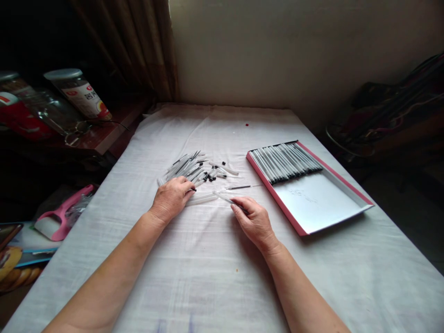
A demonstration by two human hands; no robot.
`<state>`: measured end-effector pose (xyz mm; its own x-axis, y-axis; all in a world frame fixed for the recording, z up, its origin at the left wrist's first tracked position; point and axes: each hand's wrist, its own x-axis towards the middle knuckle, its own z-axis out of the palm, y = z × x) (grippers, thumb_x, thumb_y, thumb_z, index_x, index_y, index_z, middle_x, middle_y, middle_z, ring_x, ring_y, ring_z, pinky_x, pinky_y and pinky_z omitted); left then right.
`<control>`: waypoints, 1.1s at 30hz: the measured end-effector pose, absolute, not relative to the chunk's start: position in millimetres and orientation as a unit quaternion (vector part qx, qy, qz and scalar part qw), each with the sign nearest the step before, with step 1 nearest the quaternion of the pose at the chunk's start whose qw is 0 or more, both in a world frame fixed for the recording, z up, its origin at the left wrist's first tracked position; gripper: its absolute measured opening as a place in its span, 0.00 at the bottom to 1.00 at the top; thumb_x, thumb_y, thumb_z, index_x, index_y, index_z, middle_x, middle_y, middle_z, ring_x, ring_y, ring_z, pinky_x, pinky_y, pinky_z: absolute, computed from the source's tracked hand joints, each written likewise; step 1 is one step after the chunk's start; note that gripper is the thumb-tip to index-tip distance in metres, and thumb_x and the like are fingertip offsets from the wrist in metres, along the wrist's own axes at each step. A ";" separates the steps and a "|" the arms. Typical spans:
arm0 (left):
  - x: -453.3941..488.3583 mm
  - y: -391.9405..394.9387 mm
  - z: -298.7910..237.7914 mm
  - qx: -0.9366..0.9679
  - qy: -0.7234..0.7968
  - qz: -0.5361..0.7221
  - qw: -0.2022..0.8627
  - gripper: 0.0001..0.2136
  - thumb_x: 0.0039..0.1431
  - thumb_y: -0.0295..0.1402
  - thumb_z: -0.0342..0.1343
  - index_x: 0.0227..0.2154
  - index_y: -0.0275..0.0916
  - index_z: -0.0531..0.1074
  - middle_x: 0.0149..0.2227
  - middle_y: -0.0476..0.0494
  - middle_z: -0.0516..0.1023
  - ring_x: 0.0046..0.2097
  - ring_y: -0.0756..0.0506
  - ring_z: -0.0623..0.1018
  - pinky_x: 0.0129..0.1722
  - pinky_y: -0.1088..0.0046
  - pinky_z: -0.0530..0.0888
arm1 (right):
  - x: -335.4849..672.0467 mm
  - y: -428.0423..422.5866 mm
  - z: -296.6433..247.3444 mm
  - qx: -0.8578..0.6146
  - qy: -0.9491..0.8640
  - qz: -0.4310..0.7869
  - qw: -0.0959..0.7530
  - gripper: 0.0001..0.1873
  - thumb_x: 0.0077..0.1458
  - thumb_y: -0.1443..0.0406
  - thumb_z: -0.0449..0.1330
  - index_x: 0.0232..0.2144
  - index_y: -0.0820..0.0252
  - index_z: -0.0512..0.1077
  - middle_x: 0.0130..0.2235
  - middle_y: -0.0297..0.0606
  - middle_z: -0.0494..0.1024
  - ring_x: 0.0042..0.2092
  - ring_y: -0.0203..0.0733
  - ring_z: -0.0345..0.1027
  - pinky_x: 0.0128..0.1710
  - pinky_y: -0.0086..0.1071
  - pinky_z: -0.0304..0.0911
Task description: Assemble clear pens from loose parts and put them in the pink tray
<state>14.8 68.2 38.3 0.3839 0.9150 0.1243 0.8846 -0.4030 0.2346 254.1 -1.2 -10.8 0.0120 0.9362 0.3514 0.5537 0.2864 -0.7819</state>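
My right hand [255, 223] is closed around a pen [225, 198], its clear end pointing left and a dark part showing by the fingers. At the near edge of a loose pile, my left hand [173, 196] pinches a small black pen cap [193, 189], mostly hidden by the fingertips. Clear barrels and dark refills make up the pile [185, 164]. Small black caps [210, 175] lie scattered at its right side. Between my hands rest a few clear pen barrels [203, 199]. A single refill [239, 187] lies beyond my right hand.
To the right, a shallow pink-edged box [333, 203] holds a row of black-tipped pens [286, 162] at its far end. Past the table's left edge are a pink-handled tool [64, 212] and a jar [81, 95] on a wooden surface. White cloth [194, 277] covers the table.
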 end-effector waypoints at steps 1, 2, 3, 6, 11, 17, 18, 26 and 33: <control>16.0 63.8 37.6 0.821 0.543 0.154 0.089 0.08 0.59 0.34 0.53 0.36 0.42 0.77 0.39 0.43 0.78 0.42 0.42 0.76 0.40 0.67 0.70 | 254.1 -1.4 -10.3 -0.557 -0.667 0.217 0.445 0.09 0.57 0.65 0.57 0.39 0.56 0.76 0.39 0.40 0.80 0.40 0.42 0.74 0.42 0.34 0.69; 17.6 58.2 36.2 0.806 0.543 0.196 0.128 0.08 0.59 0.34 0.53 0.37 0.42 0.76 0.38 0.44 0.79 0.40 0.43 0.77 0.40 0.67 0.70 | 253.9 -1.6 -9.5 -0.556 -0.666 0.220 0.447 0.09 0.57 0.65 0.57 0.39 0.56 0.76 0.39 0.40 0.80 0.40 0.42 0.74 0.41 0.34 0.70; 19.7 51.9 33.9 0.784 0.544 0.238 0.183 0.07 0.58 0.35 0.55 0.37 0.42 0.75 0.35 0.45 0.79 0.38 0.44 0.77 0.40 0.68 0.70 | 253.5 -1.9 -8.5 -0.553 -0.665 0.225 0.448 0.09 0.57 0.66 0.57 0.39 0.56 0.76 0.39 0.40 0.79 0.40 0.41 0.74 0.39 0.32 0.70; 28.2 33.9 22.9 0.658 0.523 0.355 0.408 0.09 0.53 0.39 0.59 0.34 0.39 0.73 0.33 0.46 0.79 0.33 0.47 0.77 0.34 0.72 0.72 | 251.7 -3.1 -4.7 -0.539 -0.670 0.242 0.450 0.09 0.57 0.66 0.57 0.39 0.56 0.76 0.38 0.39 0.79 0.38 0.39 0.74 0.34 0.29 0.69; 37.3 25.1 8.8 0.517 0.513 0.438 0.527 0.13 0.45 0.39 0.65 0.30 0.37 0.73 0.29 0.48 0.76 0.28 0.51 0.73 0.27 0.77 0.73 | 249.3 -5.3 -0.4 -0.526 -0.681 0.243 0.447 0.10 0.57 0.67 0.57 0.39 0.57 0.76 0.36 0.39 0.78 0.37 0.39 0.73 0.33 0.28 0.69; 36.1 27.1 4.9 0.519 0.514 0.429 0.532 0.12 0.47 0.38 0.65 0.32 0.37 0.74 0.30 0.47 0.76 0.29 0.51 0.73 0.28 0.77 0.74 | 248.9 -4.3 0.1 -0.529 -0.697 0.222 0.431 0.09 0.57 0.67 0.57 0.38 0.57 0.77 0.35 0.40 0.78 0.36 0.40 0.74 0.37 0.31 0.70; 35.9 26.6 4.1 0.523 0.513 0.425 0.532 0.12 0.47 0.38 0.64 0.32 0.37 0.75 0.30 0.47 0.76 0.29 0.51 0.73 0.28 0.77 0.73 | 248.7 -4.2 -0.2 -0.530 -0.698 0.222 0.428 0.10 0.57 0.67 0.57 0.38 0.56 0.77 0.35 0.40 0.78 0.36 0.40 0.74 0.37 0.31 0.70; 36.5 24.5 2.6 0.541 0.524 0.407 0.518 0.10 0.49 0.37 0.63 0.33 0.37 0.75 0.31 0.46 0.77 0.30 0.50 0.73 0.29 0.76 0.73 | 250.3 -4.8 -2.1 -0.530 -0.711 0.220 0.406 0.10 0.58 0.67 0.56 0.40 0.55 0.77 0.36 0.40 0.78 0.37 0.40 0.73 0.38 0.32 0.70; 37.3 22.0 4.9 0.573 0.536 0.383 0.487 0.09 0.50 0.36 0.61 0.33 0.37 0.76 0.30 0.47 0.76 0.28 0.51 0.72 0.29 0.78 0.70 | 251.9 -4.9 0.8 -0.532 -0.734 0.190 0.378 0.11 0.58 0.67 0.56 0.41 0.56 0.76 0.36 0.40 0.78 0.36 0.41 0.73 0.37 0.33 0.69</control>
